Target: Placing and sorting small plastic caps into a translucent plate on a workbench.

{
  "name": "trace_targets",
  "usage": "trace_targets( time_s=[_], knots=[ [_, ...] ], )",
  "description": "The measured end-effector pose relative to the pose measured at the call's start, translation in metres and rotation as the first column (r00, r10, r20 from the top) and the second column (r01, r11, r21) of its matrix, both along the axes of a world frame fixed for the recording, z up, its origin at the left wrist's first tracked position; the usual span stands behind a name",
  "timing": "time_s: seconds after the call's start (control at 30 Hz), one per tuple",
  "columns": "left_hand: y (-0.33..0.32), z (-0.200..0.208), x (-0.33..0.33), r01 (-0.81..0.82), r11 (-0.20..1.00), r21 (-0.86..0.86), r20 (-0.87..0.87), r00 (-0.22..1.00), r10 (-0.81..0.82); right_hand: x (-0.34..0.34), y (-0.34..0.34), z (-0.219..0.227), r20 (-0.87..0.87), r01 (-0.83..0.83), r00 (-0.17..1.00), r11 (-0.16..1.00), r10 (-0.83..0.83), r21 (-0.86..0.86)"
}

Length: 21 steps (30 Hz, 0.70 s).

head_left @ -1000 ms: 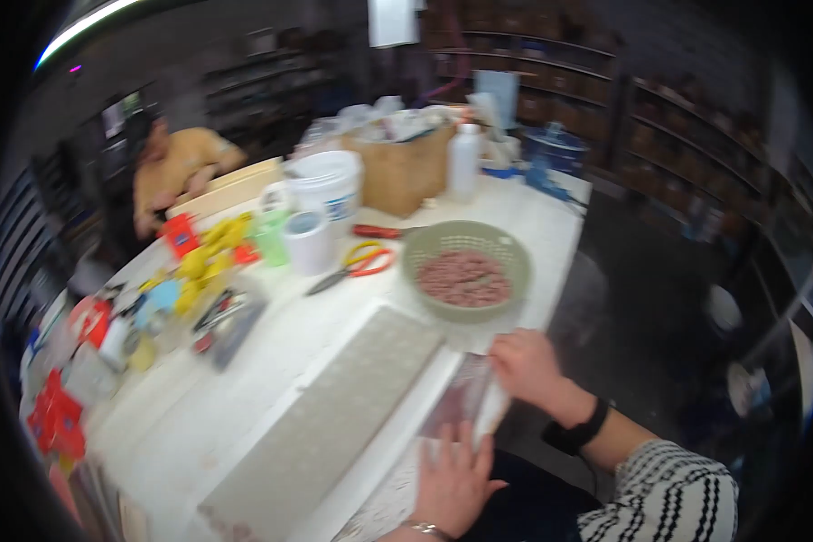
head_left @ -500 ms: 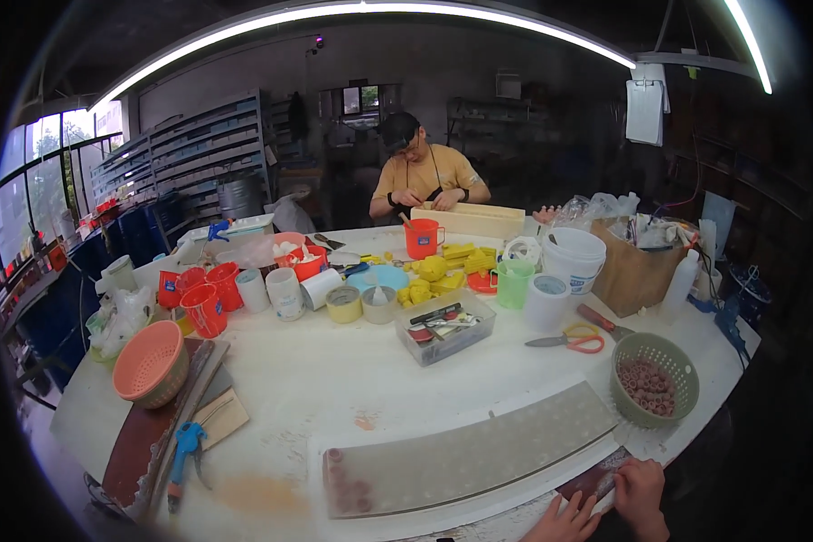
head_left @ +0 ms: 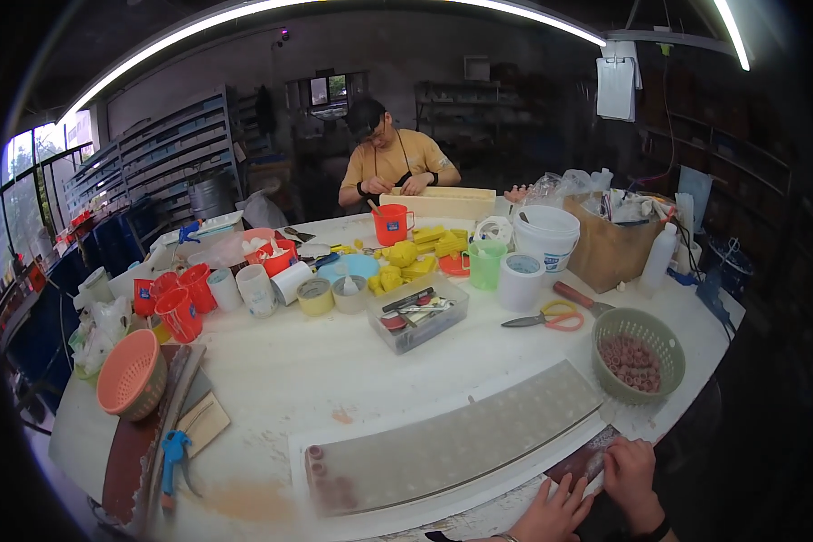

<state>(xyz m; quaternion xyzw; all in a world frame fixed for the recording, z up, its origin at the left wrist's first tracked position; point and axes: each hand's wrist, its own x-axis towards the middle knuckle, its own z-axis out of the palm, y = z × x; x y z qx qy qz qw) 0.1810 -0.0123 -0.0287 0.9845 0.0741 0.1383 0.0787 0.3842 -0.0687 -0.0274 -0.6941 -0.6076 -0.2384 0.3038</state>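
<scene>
At the table's near right edge lies a dark reddish-brown sheet [head_left: 580, 457], with both hands at it. My left hand [head_left: 551, 517] rests on the sheet's near edge with its fingers stretched out and apart. My right hand [head_left: 630, 474] is at the sheet's right side, fingers bent and pressed together; whatever they may hold is hidden. Just beyond the hands is a long grey panel [head_left: 461, 434], with a few small reddish-brown rings [head_left: 317, 461] at its left end. A green basket [head_left: 670, 352] beyond my right hand holds many similar rings [head_left: 630, 363].
Scissors [head_left: 542, 318], a clear tool box [head_left: 418, 332] and a white bucket [head_left: 546, 239] stand beyond the panel. Left are a pink basket [head_left: 128, 372] and a blue air gun [head_left: 173, 456]. Across the table, a person [head_left: 397, 163] works at a cream-coloured trough [head_left: 443, 202].
The whole view has shifted, so the table things sit further left and slightly higher. Both hands stay at the brown sheet; my right hand shows a little more of its wrist.
</scene>
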Motion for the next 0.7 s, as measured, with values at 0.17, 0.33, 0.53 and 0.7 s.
trace_targets(
  time_s=[0.17, 0.33, 0.53, 0.7],
  knots=[
    [-0.007, -0.004, -0.001, 0.036, 0.999, 0.008, -0.01, 0.999, -0.036, 0.005, -0.015, -0.008, 0.007, 0.003, 1.0, 0.999, -0.002, -0.047],
    [-0.003, 0.0, -0.005, 0.024, 1.0, 0.015, -0.025, 0.999, -0.024, -0.002, -0.011, 0.003, 0.059, 0.025, 0.998, 0.999, -0.024, -0.026],
    [0.004, 0.002, -0.009, -0.007, 0.998, 0.056, -0.021, 1.0, 0.008, -0.015, 0.005, 0.005, -0.01, -0.102, 0.995, 0.994, 0.101, -0.037],
    [-0.004, -0.001, -0.004, 0.019, 0.999, 0.029, -0.044, 0.999, -0.018, 0.026, -0.005, 0.005, 0.028, 0.177, 0.984, 0.984, -0.177, -0.019]
  ],
)
